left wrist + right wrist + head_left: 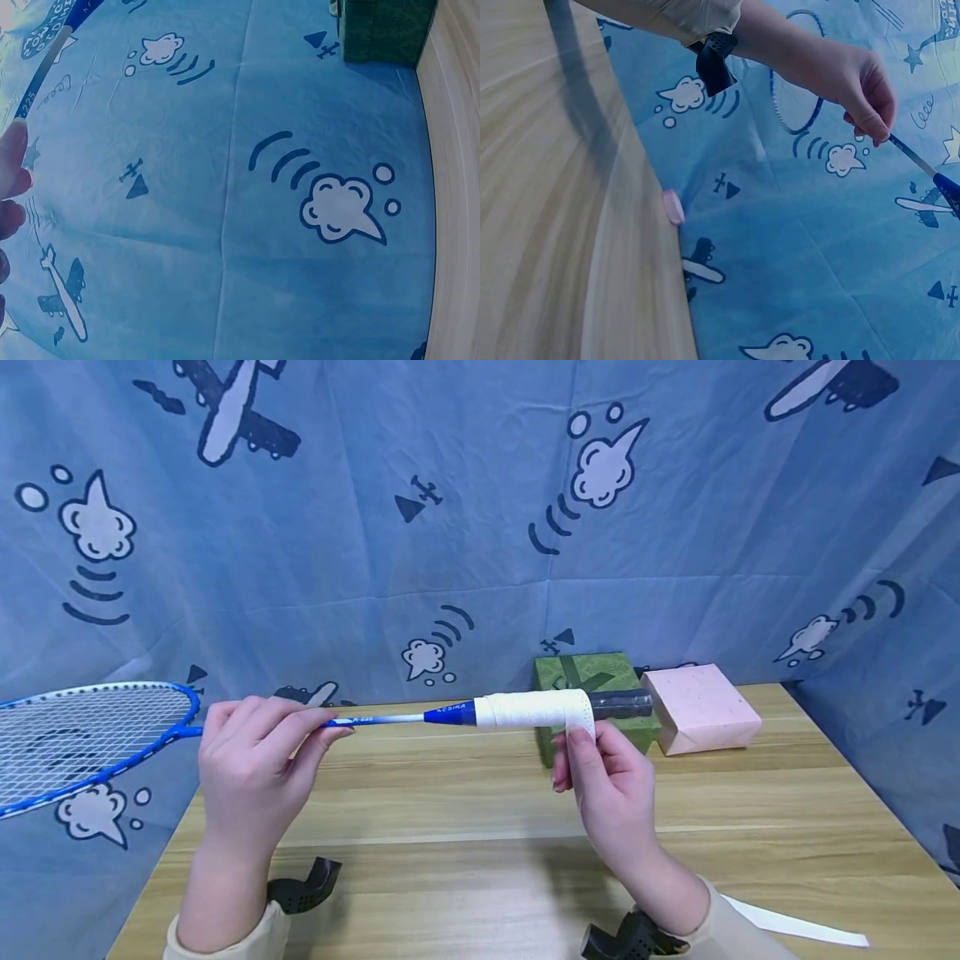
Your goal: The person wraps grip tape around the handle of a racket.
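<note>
Here, going left to right in the head view: the badminton racket is held level above the table, its blue-framed strung head out at 9 o'clock past the table's left edge, the handle pointing toward 3 o'clock. The left hand pinches the thin shaft, fingers curled over it from the near side; wrist strap and beige sleeve show at 7 o'clock. The right wrist view shows the same pinch from the other side, fingertips closed on the shaft. The left wrist view shows only fingertip edges and a bit of shaft at 10 o'clock, the rest is blue cloth.

Next, the blue cone meets the handle, which is wound with white grip tape; the dark bare end of the handle sticks out to the right of it. The right hand is under the handle, fingers curled and pinching the hanging end of the tape at its right edge.

Behind the handle, at the table's 12 o'clock, a green box sits touching a pink box on its right. A loose white strip lies flat at 5 o'clock near the right sleeve. The cartoon-print blue cloth hangs behind and on both sides.
</note>
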A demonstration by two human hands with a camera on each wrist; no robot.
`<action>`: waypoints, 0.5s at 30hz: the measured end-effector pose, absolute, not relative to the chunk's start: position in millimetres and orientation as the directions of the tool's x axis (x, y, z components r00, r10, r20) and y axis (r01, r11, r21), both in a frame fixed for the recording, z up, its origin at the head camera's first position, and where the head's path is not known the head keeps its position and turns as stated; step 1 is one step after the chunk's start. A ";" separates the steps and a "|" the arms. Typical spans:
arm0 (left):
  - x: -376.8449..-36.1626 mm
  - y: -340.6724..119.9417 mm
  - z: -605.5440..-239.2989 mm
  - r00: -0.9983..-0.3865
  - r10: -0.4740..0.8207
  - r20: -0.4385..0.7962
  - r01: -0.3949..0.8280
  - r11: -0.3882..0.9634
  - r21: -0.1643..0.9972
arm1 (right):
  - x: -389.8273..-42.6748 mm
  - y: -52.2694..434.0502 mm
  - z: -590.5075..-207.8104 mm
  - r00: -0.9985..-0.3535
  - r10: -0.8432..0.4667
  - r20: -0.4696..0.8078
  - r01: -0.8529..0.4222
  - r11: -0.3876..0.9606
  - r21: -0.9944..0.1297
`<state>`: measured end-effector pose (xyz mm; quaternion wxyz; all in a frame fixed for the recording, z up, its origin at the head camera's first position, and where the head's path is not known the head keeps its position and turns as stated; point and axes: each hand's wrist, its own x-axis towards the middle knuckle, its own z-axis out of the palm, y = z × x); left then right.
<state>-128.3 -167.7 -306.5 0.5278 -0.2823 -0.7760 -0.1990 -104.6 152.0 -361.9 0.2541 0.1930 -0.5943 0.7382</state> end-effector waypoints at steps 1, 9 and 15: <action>-128.3 -167.4 -306.4 -0.284 0.236 0.929 0.651 0.759 0.007 | -104.6 151.3 -362.1 -0.798 0.148 0.584 -0.602 -0.179 -0.778; -130.4 -164.2 -306.9 -0.240 0.287 0.927 0.674 0.736 -0.054 | -104.7 148.1 -362.5 -0.819 0.179 0.545 -0.573 -0.247 -0.781; -127.6 -168.5 -308.7 -0.307 0.288 0.907 0.636 0.771 -0.030 | -104.7 149.3 -361.9 -0.809 0.185 0.557 -0.585 -0.169 -0.793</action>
